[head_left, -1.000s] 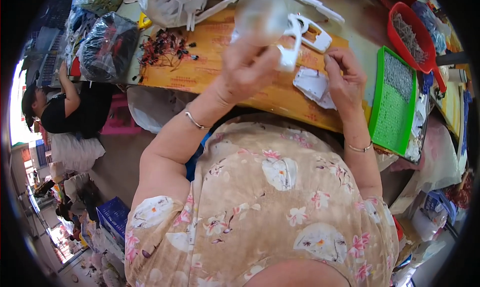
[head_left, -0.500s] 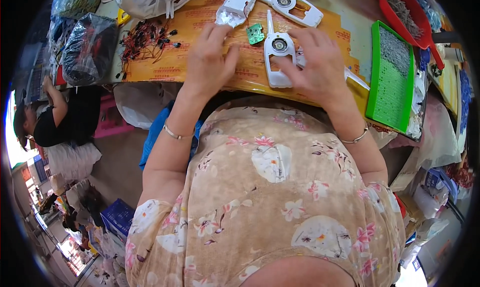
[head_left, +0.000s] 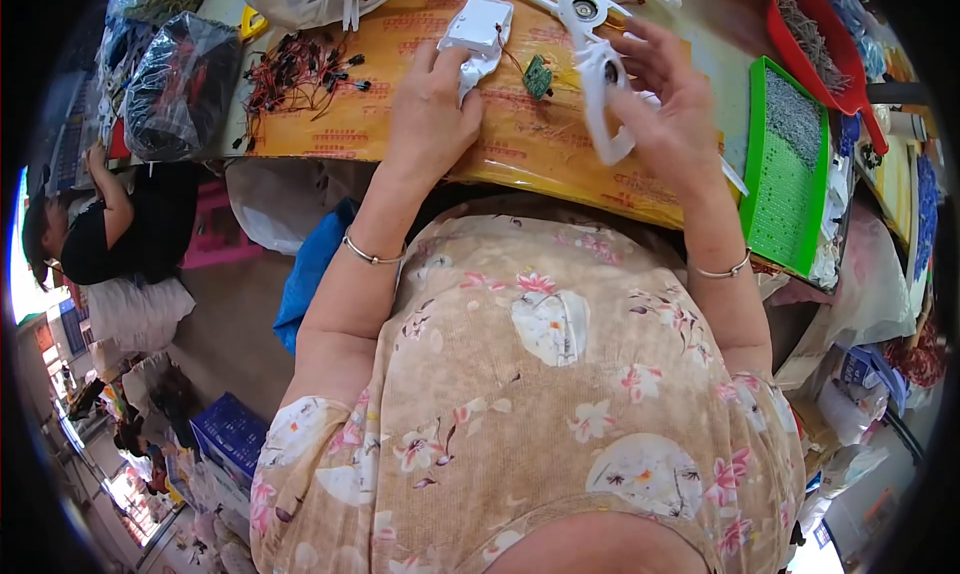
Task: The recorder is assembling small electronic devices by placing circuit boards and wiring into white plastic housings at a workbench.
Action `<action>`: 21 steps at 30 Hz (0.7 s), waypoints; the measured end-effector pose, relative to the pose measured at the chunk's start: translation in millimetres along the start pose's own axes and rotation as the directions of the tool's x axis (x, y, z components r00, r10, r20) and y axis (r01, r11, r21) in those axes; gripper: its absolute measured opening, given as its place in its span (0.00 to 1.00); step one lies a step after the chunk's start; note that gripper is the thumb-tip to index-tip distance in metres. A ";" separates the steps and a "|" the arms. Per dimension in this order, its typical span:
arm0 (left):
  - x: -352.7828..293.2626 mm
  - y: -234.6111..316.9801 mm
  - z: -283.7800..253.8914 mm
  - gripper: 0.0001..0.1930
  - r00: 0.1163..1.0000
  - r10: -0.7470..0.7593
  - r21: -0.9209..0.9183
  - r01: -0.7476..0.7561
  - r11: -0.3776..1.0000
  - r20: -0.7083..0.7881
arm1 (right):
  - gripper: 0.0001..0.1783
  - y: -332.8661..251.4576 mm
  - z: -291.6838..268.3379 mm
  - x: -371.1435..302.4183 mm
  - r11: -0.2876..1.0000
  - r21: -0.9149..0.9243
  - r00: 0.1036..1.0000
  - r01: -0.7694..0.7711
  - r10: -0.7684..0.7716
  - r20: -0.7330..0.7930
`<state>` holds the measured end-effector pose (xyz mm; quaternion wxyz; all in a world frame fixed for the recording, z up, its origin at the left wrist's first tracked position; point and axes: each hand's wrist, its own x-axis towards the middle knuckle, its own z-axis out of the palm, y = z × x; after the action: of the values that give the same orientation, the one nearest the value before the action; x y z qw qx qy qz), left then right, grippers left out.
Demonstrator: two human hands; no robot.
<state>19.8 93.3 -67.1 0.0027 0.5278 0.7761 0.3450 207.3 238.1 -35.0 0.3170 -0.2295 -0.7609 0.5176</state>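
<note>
My left hand (head_left: pixel 432 109) is closed around the near end of a white plastic housing (head_left: pixel 480 26) with a boxy top, its fingers and thumb on either side. A thin red wire runs from this housing to a small green circuit board (head_left: pixel 538 77), which stands tilted. In my right hand (head_left: pixel 668 114) is a white plastic shell (head_left: pixel 600 114) with a round metal speaker-like part, tipped on its side between thumb and fingers. Just beyond it lies a similar white shell (head_left: pixel 585 7) with a round part. My fingers partly hide the held shell's right side.
Black-and-red wire leads (head_left: pixel 300 79) lie piled at the left, near a plastic-wrapped dark bundle (head_left: pixel 180 89). On the right are a green tray (head_left: pixel 785 174) of small grey pieces and a red scoop (head_left: pixel 815 44) of screw-like pieces. Another person (head_left: pixel 110 214) sits at the far left.
My right hand has lifted the shell off the table, tipping it sideways and shifting it right. The circuit board has swung right and tilted. The left-hand housing has turned slightly.
</note>
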 end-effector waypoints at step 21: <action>-15.7 -5.1 -8.3 0.18 0.989 -0.145 -0.052 0.144 0.988 -0.010 | 0.27 -14.7 6.6 -24.2 0.678 -0.677 0.910 0.288 0.027 0.413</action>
<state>19.6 74.9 -69.2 0.0360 0.4676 0.8032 0.3672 219.0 212.2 -29.0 0.0791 -0.1718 -0.9644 0.1850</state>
